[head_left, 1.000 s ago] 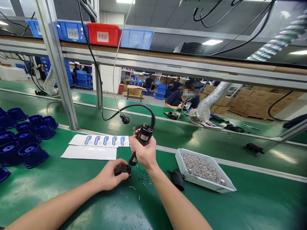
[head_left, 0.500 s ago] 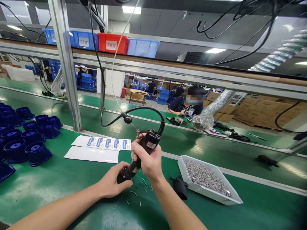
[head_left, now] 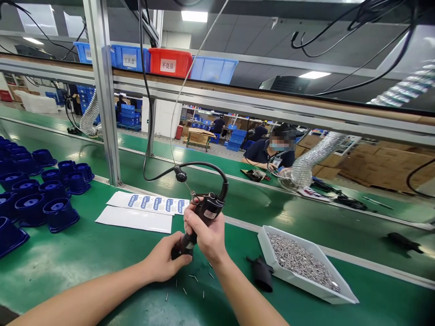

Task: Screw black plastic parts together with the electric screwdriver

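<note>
My right hand is wrapped round a black corded electric screwdriver, which hangs from a thin cable and tilts down to the left. Close below it, my left hand is closed round a small black part at the screwdriver's lower end. Fingers hide most of that part and the driver's tip. Several loose screws lie on the green bench just in front of the hands. To the right, a white tray holds a heap of small metal screws. A black plastic piece lies beside it.
Dark blue cup-shaped parts stand grouped at the left. Label sheets lie behind my hands. A metal post rises at the bench's back edge. Bins sit on the overhead shelf. A co-worker sits across the line.
The screwdriver's top has dipped slightly and shifted left with my right hand. My left hand still grips the black part. The surroundings have shifted right in view as the camera turned.
</note>
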### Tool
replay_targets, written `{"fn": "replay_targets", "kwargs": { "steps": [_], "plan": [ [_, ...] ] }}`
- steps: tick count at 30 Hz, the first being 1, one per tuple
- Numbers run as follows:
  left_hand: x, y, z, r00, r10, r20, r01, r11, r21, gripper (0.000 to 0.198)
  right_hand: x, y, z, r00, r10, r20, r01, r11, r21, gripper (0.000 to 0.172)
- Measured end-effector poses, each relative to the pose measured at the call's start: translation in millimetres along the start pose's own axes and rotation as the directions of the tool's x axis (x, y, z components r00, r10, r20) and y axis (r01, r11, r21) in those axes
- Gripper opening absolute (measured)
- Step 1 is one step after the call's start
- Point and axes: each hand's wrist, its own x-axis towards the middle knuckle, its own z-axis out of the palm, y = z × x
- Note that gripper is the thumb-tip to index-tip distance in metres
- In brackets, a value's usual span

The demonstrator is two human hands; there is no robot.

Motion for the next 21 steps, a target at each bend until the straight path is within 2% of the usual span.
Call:
{"fn": "replay_targets", "kwargs": {
  "steps": [5, 11, 21],
  "plan": [
    [1.3, -0.9, 1.2, 1.0, 0.002, 0.011, -0.001, 0.999, -0.054, 0.021, -0.9, 4.2, 0.4, 1.0, 0.001, 0.019, -0.001, 1.0, -0.006, 0.035],
    [0.3, 1.6, 3.8, 0.999, -0.005, -0.033, 0.004, 1.0, -0.03, 0.02, -0.8, 13.0, 3.9, 0.994, -0.017, -0.11, 0.008, 0.996, -0.084, 0.034],
    [-0.3, 1.0, 5.1, 0.999, -0.008, -0.035, 0.006, 0.999, -0.053, 0.02, -2.5, 6.6, 5.1, 0.991, -0.03, -0.131, 0.019, 0.996, -0.09, 0.037]
  ]
}}
